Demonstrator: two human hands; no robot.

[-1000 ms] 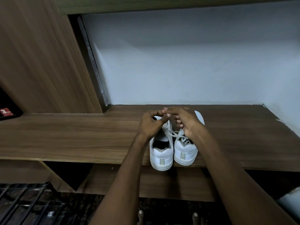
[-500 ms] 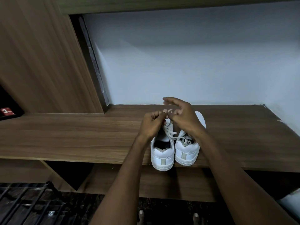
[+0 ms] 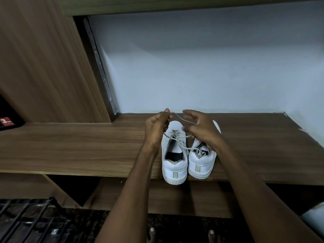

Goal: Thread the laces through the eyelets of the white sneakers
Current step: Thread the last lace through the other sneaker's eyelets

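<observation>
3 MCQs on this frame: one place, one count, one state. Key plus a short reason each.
1. Where do the sneakers stand?
A. on the floor
B. at the wooden shelf's front edge
C. on the wire rack

2. How many sneakers show?
A. one
B. two
C. three

3. What is the left hand doing?
A. lying flat on the shelf
B. hanging idle
C. pinching the lace

Key: 1 B, heels sit at the shelf lip; 2 B, a pair side by side; 3 C, lace runs from its raised fingertips toward the right hand.
</observation>
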